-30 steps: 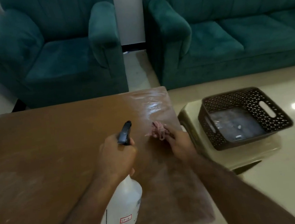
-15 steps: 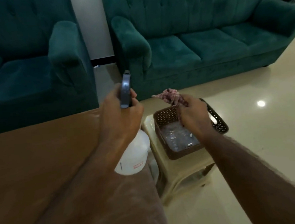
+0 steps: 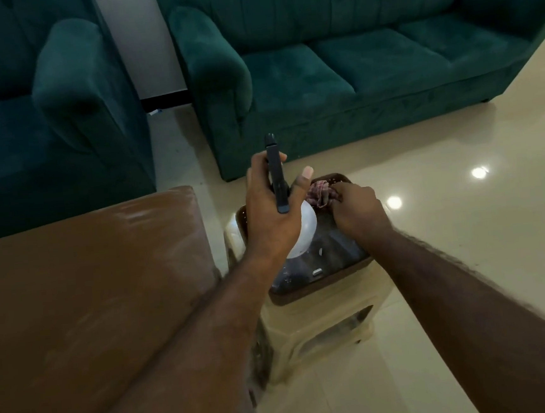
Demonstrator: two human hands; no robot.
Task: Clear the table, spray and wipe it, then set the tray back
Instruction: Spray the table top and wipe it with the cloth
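Note:
My left hand grips the neck of a white spray bottle with a black trigger head, holding it over the brown perforated tray. My right hand pinches a crumpled pink cloth above the tray's far side. The tray sits on a cream plastic stool just right of the brown wooden table. Both arms hide much of the tray.
A teal armchair stands beyond the table and a teal sofa beyond the stool. Glossy cream floor spreads to the right, with light reflections on it. Small bits lie in the tray's bottom.
Both hands left the tabletop and moved right to the tray, carrying the bottle and the cloth. The bottle has dropped lower over the tray, and my view has turned right.

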